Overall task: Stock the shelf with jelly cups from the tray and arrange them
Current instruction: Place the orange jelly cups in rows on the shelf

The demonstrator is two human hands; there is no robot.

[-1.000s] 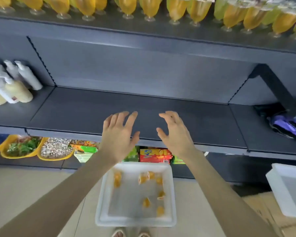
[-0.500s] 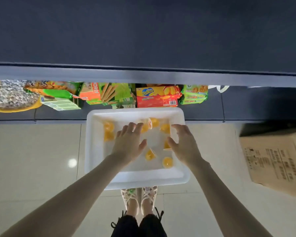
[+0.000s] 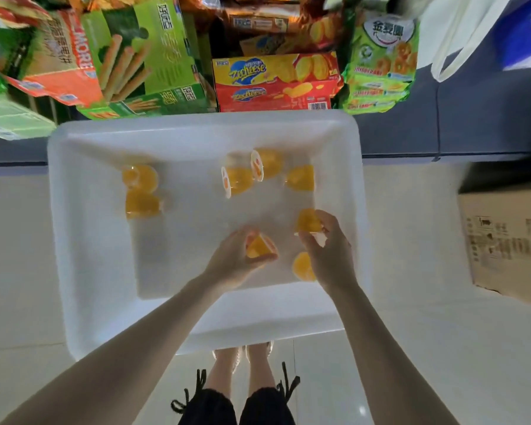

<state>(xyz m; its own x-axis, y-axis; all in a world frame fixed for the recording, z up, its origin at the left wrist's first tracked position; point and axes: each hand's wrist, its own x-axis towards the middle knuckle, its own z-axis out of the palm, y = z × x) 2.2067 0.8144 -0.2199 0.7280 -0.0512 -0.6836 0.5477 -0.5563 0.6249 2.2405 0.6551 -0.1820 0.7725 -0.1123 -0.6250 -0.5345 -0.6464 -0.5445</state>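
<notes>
Behind tray (image 3: pixel 86 240), snack boxes (image 3: pixel 273 81); cardboard box (image 3: pixel 509 240) right.

Both hands are inside the tray (image 3: pixel 83 240), which sits on the floor (image 3: pixel 411 348). The left hand (image 3: pixel 233 262) holds a jelly cup (image 3: pixel 259 247); the right hand (image 3: pixel 331 256) holds another cup (image 3: pixel 308 220), with a third cup (image 3: pixel 301 266) just left of its palm. Beyond the hands lie three cups (image 3: pixel 264 173); far left of them, a pair (image 3: pixel 140 191). Snack boxes (image 3: pixel 276 81) stand behind the tray, and a carton (image 3: pixel 509 240) lies right of the hands.
</notes>
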